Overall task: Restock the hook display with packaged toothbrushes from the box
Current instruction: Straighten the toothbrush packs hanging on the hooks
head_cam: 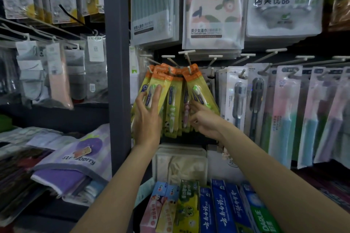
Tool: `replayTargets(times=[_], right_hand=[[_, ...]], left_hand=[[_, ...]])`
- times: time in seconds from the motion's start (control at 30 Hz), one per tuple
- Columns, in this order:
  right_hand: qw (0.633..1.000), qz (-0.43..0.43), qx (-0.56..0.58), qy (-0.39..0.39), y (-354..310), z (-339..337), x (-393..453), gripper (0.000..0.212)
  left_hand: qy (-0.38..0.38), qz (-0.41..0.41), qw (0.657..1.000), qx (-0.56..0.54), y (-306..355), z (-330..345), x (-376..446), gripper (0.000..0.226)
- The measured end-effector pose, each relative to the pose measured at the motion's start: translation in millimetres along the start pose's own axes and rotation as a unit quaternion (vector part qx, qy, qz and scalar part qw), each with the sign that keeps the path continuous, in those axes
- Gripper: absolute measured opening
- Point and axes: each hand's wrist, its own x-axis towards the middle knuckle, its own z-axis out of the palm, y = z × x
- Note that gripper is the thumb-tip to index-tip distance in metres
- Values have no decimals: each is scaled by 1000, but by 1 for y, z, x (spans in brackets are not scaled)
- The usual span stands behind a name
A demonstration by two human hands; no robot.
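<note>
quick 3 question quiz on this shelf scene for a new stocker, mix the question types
1. True or false: the left hand lies with straight fingers on the front of an orange-topped toothbrush pack.
2. Multiple choice: what stands on the shelf below the hooks, nearest the camera? A) toothpaste boxes B) shampoo bottles C) soap bars
3. Fill in: the right hand touches the lower part of the ___ group of orange-topped packs.

Key: 1 true; 2 A; 3 right

Yellow-and-orange packaged toothbrushes [171, 100], bunched and tilted on neighbouring display hooks [171, 71].
</note>
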Motion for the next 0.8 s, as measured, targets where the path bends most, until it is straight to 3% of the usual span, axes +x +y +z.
replayTargets(times=[0.27, 0.47, 0.63, 0.8], right_hand=[[999, -5, -11, -42, -5, 13, -7, 63], [982, -18, -189, 0, -6, 29, -10, 52], [987, -26, -161, -10, -7, 41, -10, 42], [991, -48, -126, 11, -3, 46, -9, 52]], left_hand=[[-13, -3, 1000, -20, 2, -4, -2, 96], [-20, 4, 999, -27, 3, -11, -2, 94], [-30, -12, 991, -128, 8, -17, -5, 93], [-61, -74, 970, -225, 20, -22, -7, 88]])
